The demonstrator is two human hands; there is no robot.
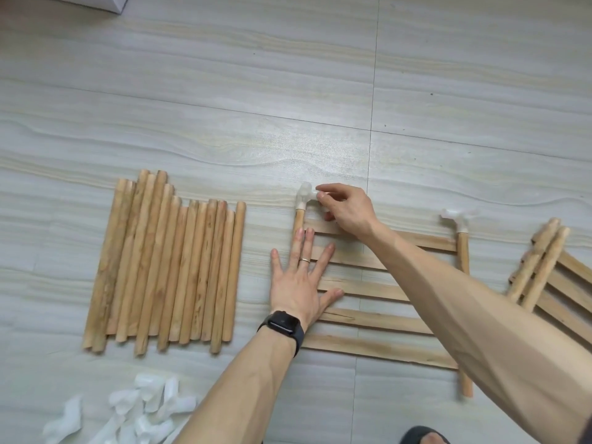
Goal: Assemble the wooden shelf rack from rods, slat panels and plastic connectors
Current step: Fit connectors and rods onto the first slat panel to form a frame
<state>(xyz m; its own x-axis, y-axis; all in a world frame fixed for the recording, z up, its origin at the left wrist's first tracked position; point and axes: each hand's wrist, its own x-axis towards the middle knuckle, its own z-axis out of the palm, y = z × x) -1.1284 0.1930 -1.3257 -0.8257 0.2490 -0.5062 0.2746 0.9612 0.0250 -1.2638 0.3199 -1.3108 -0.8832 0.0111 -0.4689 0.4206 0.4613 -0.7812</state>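
okay, right hand (pixel 346 209): reaches across over the panel, thumb and fingertips pinching the side arm of the white corner connector (pixel 304 195).
corner connector: sits on the top end of the left rod (pixel 298 222), at the far left corner of the slat panel (pixel 368 346).
left hand (pixel 298 283): flat and wide, fingers spread, pressing down on the left side of the slat panel, two fingertips up on the left rod. holds nothing.
on that arm: a ring (pixel 304 259) on one finger, a black watch (pixel 283 323) on the wrist.
slat panel: lies flat on the floor (pixel 224 91) right in front of the person, slats running across between two side rods.
far connector (pixel 458 217): white, already on top of the right rod (pixel 463 254).
loose rods (pixel 166 267): a row side by side, left of the panel, not touching it.
loose connectors (pixel 134 408): a white heap at the lower left, near the person.
second panel (pixel 551 277): at the right edge, angled, partly out of view.
bottom edge: a dark shoe (pixel 423 435), only partly showing.
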